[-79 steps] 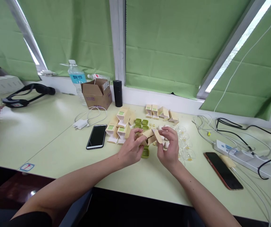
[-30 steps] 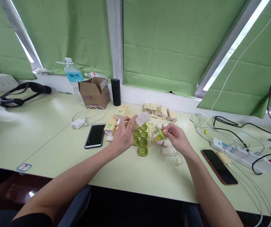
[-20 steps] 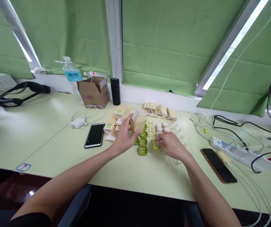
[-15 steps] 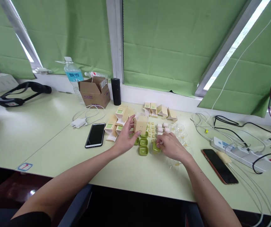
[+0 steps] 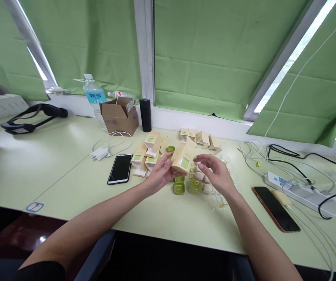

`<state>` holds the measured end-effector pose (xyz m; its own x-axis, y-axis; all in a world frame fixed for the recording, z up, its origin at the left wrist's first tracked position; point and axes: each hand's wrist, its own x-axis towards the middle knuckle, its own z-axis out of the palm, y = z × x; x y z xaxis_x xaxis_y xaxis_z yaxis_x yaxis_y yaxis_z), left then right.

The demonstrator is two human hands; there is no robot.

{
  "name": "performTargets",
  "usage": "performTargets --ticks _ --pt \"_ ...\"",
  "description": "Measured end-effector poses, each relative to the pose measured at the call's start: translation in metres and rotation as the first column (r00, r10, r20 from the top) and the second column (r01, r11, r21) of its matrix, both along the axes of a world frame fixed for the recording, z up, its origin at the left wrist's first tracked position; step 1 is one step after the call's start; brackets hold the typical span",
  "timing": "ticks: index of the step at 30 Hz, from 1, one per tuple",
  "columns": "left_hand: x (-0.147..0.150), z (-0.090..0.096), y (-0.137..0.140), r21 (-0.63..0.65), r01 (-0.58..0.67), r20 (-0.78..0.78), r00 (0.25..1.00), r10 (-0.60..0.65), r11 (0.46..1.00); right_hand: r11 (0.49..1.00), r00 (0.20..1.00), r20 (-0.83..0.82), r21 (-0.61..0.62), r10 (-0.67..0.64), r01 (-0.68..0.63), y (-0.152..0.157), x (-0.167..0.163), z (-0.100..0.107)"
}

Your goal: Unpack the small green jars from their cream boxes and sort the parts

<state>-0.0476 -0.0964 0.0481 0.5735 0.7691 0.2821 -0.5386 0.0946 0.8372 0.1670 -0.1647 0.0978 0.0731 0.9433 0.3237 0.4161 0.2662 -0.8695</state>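
Note:
My left hand (image 5: 162, 174) grips a small tan cardboard box (image 5: 183, 156) with a green window, tilted above the table. To its right my right hand (image 5: 214, 171) hovers with fingers apart, touching nothing that I can see. Below the box stand small green square trays (image 5: 179, 188), partly covered by it. Near my right hand sits a green piece in a clear cup (image 5: 195, 185). White cylinders (image 5: 207, 189) and clear plastic cups (image 5: 219, 200) lie beneath and beside that hand. Several more tan boxes (image 5: 153, 143) stand left of my left hand.
Further tan boxes (image 5: 203, 138) line the back. At left are a phone (image 5: 120, 169), a white charger (image 5: 100, 153), a brown carton (image 5: 120, 117), a black cylinder (image 5: 145, 115) and a headset (image 5: 33, 117). A second phone (image 5: 275, 208) and a power strip (image 5: 305, 193) lie right.
The box in my left hand has turned and tipped, now showing its green window. My right hand has lifted off the green piece, and its fingers have opened.

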Motion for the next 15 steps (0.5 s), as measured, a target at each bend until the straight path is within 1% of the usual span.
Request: performTargets --ticks 2,3,5,8,10,12,15 --pt "0.001 0.005 -0.006 -0.081 0.082 0.036 0.996 -0.079 0.993 0.994 0.967 -0.233 -0.011 0.102 -0.107 0.002 -0.005 -0.002" --pt "0.001 0.007 -0.008 -0.106 0.112 0.046 0.993 -0.108 0.988 0.986 0.94 -0.306 -0.023 0.151 -0.166 0.003 -0.008 -0.004" --pt "0.002 0.008 -0.011 -0.134 0.145 0.049 0.989 -0.139 0.98 0.967 0.896 -0.389 -0.05 0.213 -0.251 0.003 -0.014 -0.008" --pt "0.004 0.004 -0.013 -0.118 0.14 0.026 0.99 -0.138 0.983 0.953 0.846 -0.485 -0.075 0.221 -0.292 0.004 -0.022 -0.013" --pt "0.004 0.001 -0.014 -0.052 0.09 0.0 0.996 -0.09 0.995 0.958 0.815 -0.544 -0.064 0.201 -0.279 0.004 -0.024 -0.014" --pt "0.004 -0.002 -0.015 0.058 0.01 -0.033 0.999 -0.008 0.998 0.967 0.795 -0.581 -0.051 0.175 -0.25 0.006 -0.024 -0.015" --pt "0.003 -0.002 -0.019 0.229 -0.099 -0.068 0.991 0.118 0.968 0.978 0.787 -0.605 -0.06 0.124 -0.201 0.009 -0.021 -0.016"
